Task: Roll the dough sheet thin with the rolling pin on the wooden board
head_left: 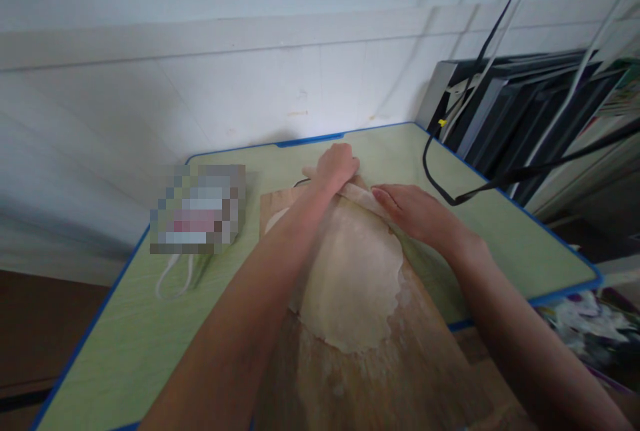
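Note:
A thin, pale sheet of dough (353,277) with a ragged near edge lies on a floury wooden board (370,391). Across its far end runs a slim rolling pin (364,198), set at a slant, and dough may be wrapped on it. My left hand (339,163) is closed around the pin near its far-left end, which pokes out past the fingers. On the pin's right part rests my right hand (413,209), its fingers curled over it and partly hidden. My left forearm covers the left side of the dough.
Under the board is a green table (505,244) with a blue rim, set against a white wall (250,97). A blurred-out package (200,211) with a white cord stands at left. Black straps (455,197) hang at right, before dark flat panels (530,111).

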A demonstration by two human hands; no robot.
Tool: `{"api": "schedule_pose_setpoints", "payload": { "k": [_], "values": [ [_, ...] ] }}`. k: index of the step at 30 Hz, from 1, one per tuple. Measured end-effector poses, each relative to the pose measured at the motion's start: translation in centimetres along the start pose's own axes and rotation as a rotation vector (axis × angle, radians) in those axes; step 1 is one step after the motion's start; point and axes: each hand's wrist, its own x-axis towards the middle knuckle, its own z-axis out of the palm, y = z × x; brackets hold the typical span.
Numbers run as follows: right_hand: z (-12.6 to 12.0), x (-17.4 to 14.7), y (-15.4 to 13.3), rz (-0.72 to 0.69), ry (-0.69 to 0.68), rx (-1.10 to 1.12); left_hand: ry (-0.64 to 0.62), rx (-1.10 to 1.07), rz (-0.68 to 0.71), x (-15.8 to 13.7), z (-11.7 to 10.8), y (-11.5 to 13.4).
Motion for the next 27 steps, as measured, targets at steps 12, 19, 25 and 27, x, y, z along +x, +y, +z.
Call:
{"api": "schedule_pose_setpoints", "payload": {
  "k": [12, 19, 25, 27],
  "values": [
    [0.2, 0.1, -0.1, -0.051, -0.006, 0.087, -0.117, 0.11, 0.043, -2.7, -1.4, -0.1],
    [0.3, -0.2, -0.3, -0.069, 0.029, 0.053, -0.186, 0.151, -0.046, -4.3, -2.0, 0.0],
    [0.5, 0.2, -0.4, -0.082, 0.06, 0.003, -0.273, 0.16, -0.097, -5.1, -2.2, -0.3],
    [0.5, 0.3, -0.4, -0.075, 0.061, -0.004, -0.289, 0.161, -0.105, -5.3, -2.2, -0.4]
  ]
}}
